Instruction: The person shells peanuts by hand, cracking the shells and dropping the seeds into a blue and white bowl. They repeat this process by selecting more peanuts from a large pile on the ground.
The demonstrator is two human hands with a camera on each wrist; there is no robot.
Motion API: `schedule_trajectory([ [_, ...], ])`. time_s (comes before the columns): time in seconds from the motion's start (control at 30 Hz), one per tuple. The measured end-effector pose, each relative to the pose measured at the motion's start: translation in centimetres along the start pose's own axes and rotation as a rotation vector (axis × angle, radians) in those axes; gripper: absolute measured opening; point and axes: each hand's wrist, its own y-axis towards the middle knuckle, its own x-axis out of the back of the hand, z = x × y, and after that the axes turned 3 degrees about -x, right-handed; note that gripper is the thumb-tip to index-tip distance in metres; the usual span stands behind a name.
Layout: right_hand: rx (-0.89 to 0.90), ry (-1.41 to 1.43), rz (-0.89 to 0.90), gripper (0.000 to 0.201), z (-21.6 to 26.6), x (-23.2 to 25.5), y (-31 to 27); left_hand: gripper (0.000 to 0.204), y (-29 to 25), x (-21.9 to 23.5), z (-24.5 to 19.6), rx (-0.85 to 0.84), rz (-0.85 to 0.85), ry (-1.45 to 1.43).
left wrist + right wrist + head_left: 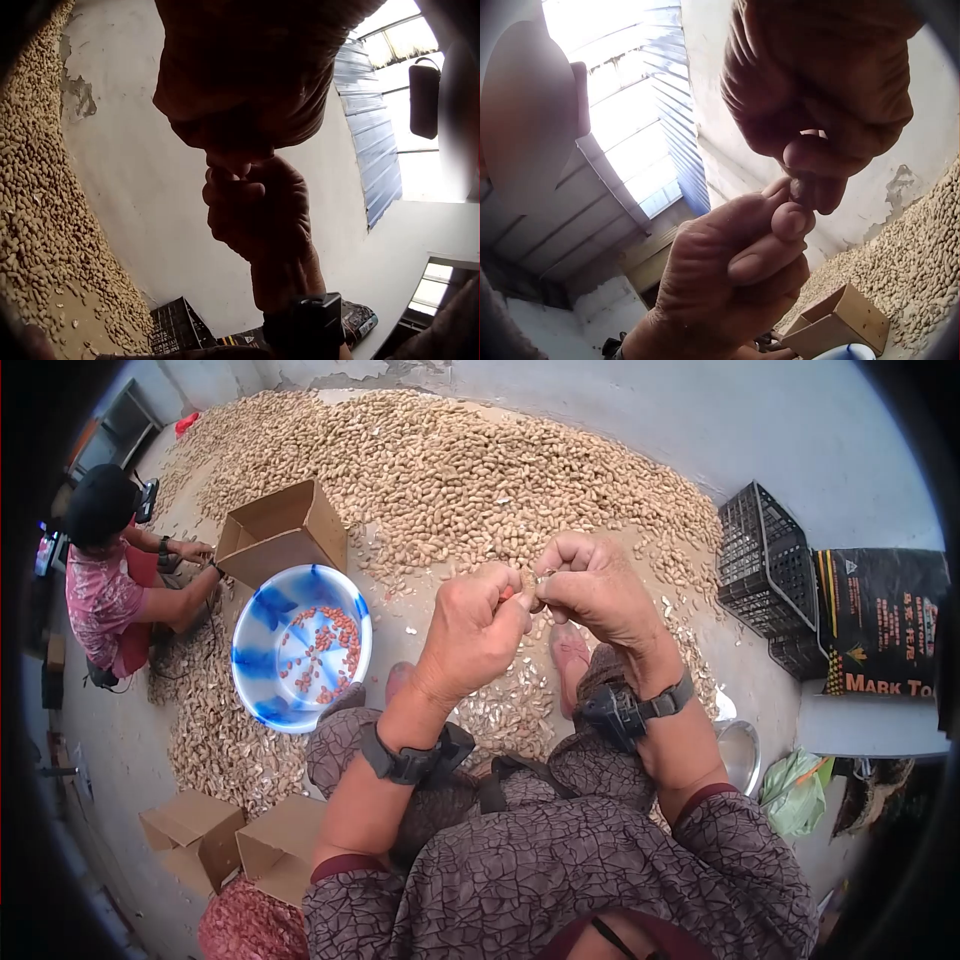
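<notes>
Both hands meet in front of me over a floor heaped with unshelled peanuts (450,470). My left hand (515,605) and right hand (550,585) together pinch one small peanut (530,582) between thumbs and fingertips. In the right wrist view the peanut (799,189) shows as a brownish bit between the right hand's fingers (817,161) and the left hand's thumb tip (791,221). The left wrist view has the left hand (255,75) dark and close, touching the right hand (259,210); the peanut is hidden there.
A blue-and-white basin (250,630) with red kernels stands at my left knee, behind it an open cardboard box (285,530). Another person (100,580) sits at far left. Black crates (765,570), a black sack (880,620), a metal bowl (740,750) lie right. Shells (510,710) lie by my feet.
</notes>
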Motion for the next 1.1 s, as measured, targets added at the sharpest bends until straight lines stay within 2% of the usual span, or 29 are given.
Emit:
schedule_trajectory([
  [0.03,0.001,-0.019,-0.032,0.004,-0.1,-0.2,0.1,0.010,0.0,-0.1,-0.1,-0.001,0.001,0.000],
  [0.1,-0.023,0.035,-0.018,0.005,-0.5,0.0,0.3,0.012,-0.1,-0.3,-0.4,0.192,-0.006,-0.170],
  [0.2,-0.034,0.057,-0.031,0.007,-0.3,-0.3,0.2,0.015,0.2,-0.4,-0.8,0.288,-0.037,-0.319],
  [0.3,-0.043,0.022,-0.040,0.008,-0.6,-0.6,0.2,0.019,0.2,-0.9,0.3,0.313,-0.073,-0.454],
  [0.43,-0.110,0.032,-0.072,0.010,-1.5,-0.8,0.7,0.019,0.1,-2.0,0.9,0.314,-0.138,-0.450],
  [0.5,-0.141,0.019,-0.089,0.010,-1.3,-1.0,0.6,0.020,0.0,-2.3,1.4,0.230,-0.189,-0.091],
  [0.53,-0.171,0.007,-0.103,0.010,-1.1,-1.2,0.5,0.020,-0.1,-2.5,1.3,0.232,-0.189,-0.091],
  [0.6,-0.210,-0.032,-0.131,0.008,-0.6,-1.4,0.3,0.021,-0.1,-3.0,1.3,0.145,-0.270,0.151],
  [0.63,-0.248,-0.072,-0.160,0.007,-0.5,-1.5,0.3,0.021,0.0,-3.1,1.7,0.146,-0.269,0.150],
  [0.7,-0.217,-0.028,-0.165,0.007,-1.6,-1.9,0.5,0.025,0.4,-3.3,2.7,0.064,-0.376,0.272],
  [0.83,-0.187,0.103,-0.168,0.007,-2.2,-2.1,0.5,0.027,0.4,-3.0,2.8,0.051,-0.349,0.294],
  [0.9,-0.178,0.169,-0.154,0.007,-2.7,-1.9,0.7,0.027,0.4,-3.1,2.9,0.023,-0.369,0.117],
  [0.93,-0.174,0.236,-0.141,0.007,-2.8,-1.7,0.8,0.027,0.3,-3.0,2.7,0.019,-0.372,0.120],
  [1.0,-0.170,0.245,-0.110,0.007,-2.7,-1.4,0.8,0.027,0.1,-2.6,2.1,0.366,-0.276,-0.509],
  [1.03,-0.175,0.253,-0.085,0.006,-2.7,-1.3,0.7,0.027,0.1,-2.5,2.0,0.365,-0.275,-0.506],
  [1.1,-0.163,0.282,-0.097,0.006,-2.5,-1.5,0.4,0.025,0.1,-2.4,1.9,0.429,-0.301,-0.774],
])
